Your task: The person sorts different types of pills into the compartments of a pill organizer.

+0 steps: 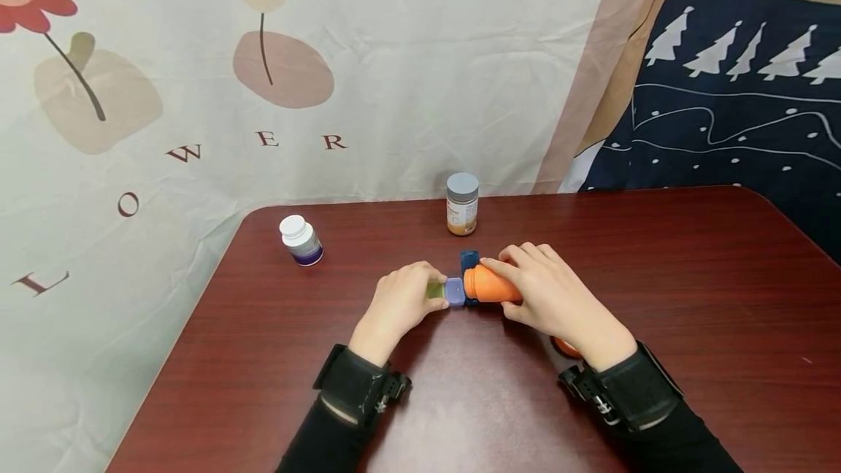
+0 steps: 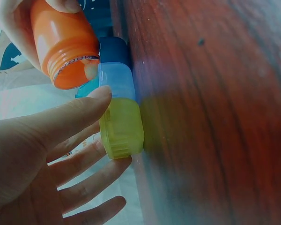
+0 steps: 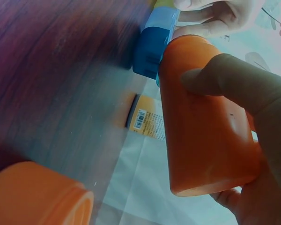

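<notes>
My right hand (image 1: 542,287) grips an uncapped orange bottle (image 1: 489,285), tilted nearly level with its mouth toward the left. Below that mouth sits a small pill organizer (image 1: 455,292) with yellow-green, lavender and dark blue sections; a dark blue lid (image 1: 469,260) stands raised at its far side. My left hand (image 1: 404,301) pinches the yellow-green end (image 2: 124,129) between thumb and fingers. In the left wrist view, a pale rounded piece (image 2: 91,70) shows at the bottle's mouth. An orange cap-like piece (image 3: 42,197) lies on the table, partly hidden by my right wrist in the head view.
A grey-lidded jar (image 1: 463,204) stands at the table's back edge. Farther left is a white bottle (image 1: 302,241) with a purple band. Printed cloth (image 1: 407,79) hangs behind the reddish-brown table (image 1: 690,298), with dark tree-patterned fabric (image 1: 736,108) at right.
</notes>
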